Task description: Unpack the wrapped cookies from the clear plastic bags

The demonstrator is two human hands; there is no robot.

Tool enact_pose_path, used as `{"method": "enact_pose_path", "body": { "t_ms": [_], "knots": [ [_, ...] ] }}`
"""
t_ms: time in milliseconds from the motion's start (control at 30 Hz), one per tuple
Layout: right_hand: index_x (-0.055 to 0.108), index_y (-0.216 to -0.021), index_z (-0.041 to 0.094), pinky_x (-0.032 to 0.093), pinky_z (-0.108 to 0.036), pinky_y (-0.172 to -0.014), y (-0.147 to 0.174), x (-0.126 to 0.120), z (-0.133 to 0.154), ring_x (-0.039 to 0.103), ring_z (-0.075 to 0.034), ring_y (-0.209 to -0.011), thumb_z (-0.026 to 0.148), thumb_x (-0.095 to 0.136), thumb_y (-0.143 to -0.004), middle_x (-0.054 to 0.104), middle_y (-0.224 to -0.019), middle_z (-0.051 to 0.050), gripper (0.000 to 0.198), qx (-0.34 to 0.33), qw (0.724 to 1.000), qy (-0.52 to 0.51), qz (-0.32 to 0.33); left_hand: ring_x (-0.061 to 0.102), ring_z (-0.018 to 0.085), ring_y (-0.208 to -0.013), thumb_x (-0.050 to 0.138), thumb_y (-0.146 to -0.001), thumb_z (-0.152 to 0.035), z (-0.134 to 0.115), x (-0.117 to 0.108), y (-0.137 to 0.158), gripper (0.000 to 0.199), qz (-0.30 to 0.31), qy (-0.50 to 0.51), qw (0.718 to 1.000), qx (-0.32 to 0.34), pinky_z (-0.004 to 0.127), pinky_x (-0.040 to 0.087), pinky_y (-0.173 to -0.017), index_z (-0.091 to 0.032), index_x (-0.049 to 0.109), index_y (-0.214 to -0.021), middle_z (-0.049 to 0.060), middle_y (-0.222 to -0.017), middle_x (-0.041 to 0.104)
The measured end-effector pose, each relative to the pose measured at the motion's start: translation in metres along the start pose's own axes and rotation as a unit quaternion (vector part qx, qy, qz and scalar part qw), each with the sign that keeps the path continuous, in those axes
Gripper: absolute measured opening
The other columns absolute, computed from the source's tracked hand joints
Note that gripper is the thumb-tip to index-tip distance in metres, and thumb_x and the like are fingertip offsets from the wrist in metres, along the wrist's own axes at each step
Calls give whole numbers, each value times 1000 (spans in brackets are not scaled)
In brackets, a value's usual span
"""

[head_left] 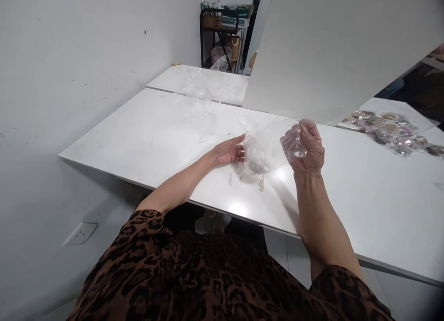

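A clear plastic bag (265,150) is stretched between my two hands just over the white table (118,126). Its near left part bunches into a crumpled lump low over the tabletop. My right hand (307,147) grips the bag's right end, raised above the table, and the fingers show through the film. To the left of the lump, my left hand (229,152) reaches with thumb and fingers apart, the fingertips at the plastic. Whether they press on it I cannot tell. More crumpled clear film (203,106) lies farther back on the table.
A large white panel (329,48) slants over the back right. Beneath its right side lie several plastic-wrapped pieces (391,129) in brown and pink. At the back stands a dark shelf rack (220,27) with boxes. The wall (86,48) borders the left.
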State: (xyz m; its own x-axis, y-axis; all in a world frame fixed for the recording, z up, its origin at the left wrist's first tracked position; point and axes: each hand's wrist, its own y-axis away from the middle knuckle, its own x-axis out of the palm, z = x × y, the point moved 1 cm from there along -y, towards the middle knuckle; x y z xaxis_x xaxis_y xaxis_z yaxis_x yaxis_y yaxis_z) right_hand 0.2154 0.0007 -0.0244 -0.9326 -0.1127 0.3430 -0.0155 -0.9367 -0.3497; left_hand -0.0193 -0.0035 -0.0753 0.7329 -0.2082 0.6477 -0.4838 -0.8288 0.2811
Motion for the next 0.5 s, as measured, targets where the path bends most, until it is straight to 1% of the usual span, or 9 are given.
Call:
{"method": "enact_pose_path", "body": {
  "t_ms": [100,167,233,300,367,400,433,500],
  "knots": [
    [73,-96,36,56,-36,-64,-2,-2,-3,64,-18,-73,45,86,-76,66,-82,1,25,-10,1000,8,0,65,14,-65,87,-79,-25,4,0,-1,27,1,-40,999,11,30,56,-67,-14,64,-90,2,-78,69],
    [74,-96,33,53,-34,-64,-2,-1,-2,64,-17,-74,42,87,-76,68,-86,1,26,-23,999,13,-19,63,12,-63,83,-81,-20,5,1,-3,21,-18,-49,998,30,29,55,-65,-15,64,-87,1,-74,67],
    [74,-94,31,51,-31,-67,-3,-1,2,65,-16,-81,37,86,-77,71,-94,1,22,-50,997,19,-52,62,12,-61,77,-87,-20,3,1,-3,15,-58,-38,996,51,28,54,-63,-15,63,-87,0,-72,66],
    [73,-92,30,51,-30,-72,-5,-5,7,67,-15,-92,32,83,-78,72,-102,2,18,-84,993,22,-80,61,12,-60,72,-92,-22,0,1,-3,13,-116,-10,991,71,28,52,-62,-15,63,-86,0,-70,65],
    [70,-88,30,53,-33,-77,-9,-15,12,68,-17,-101,33,79,-80,72,-105,2,12,-105,990,16,-89,61,12,-61,70,-95,-24,-3,2,-2,14,-164,23,982,92,28,53,-65,-16,62,-87,1,-72,66],
    [69,-84,30,55,-36,-78,-11,-21,14,69,-19,-101,36,75,-81,72,-102,2,10,-106,990,8,-89,62,12,-63,70,-95,-25,-4,2,-1,14,-179,39,978,102,28,54,-67,-16,62,-88,1,-74,67],
    [67,-79,30,56,-39,-77,-13,-28,16,69,-21,-99,42,72,-81,71,-96,0,13,-101,991,0,-86,63,12,-65,70,-96,-26,-5,2,-1,14,-191,51,974,113,29,56,-70,-16,62,-89,2,-76,67],
    [63,-69,31,55,-45,-72,-17,-40,19,67,-25,-84,51,66,-80,64,-79,-2,23,-75,995,-2,-68,65,13,-68,69,-96,-26,-6,1,-2,14,-203,61,969,130,30,57,-74,-16,61,-90,3,-80,68]
  ]
}}
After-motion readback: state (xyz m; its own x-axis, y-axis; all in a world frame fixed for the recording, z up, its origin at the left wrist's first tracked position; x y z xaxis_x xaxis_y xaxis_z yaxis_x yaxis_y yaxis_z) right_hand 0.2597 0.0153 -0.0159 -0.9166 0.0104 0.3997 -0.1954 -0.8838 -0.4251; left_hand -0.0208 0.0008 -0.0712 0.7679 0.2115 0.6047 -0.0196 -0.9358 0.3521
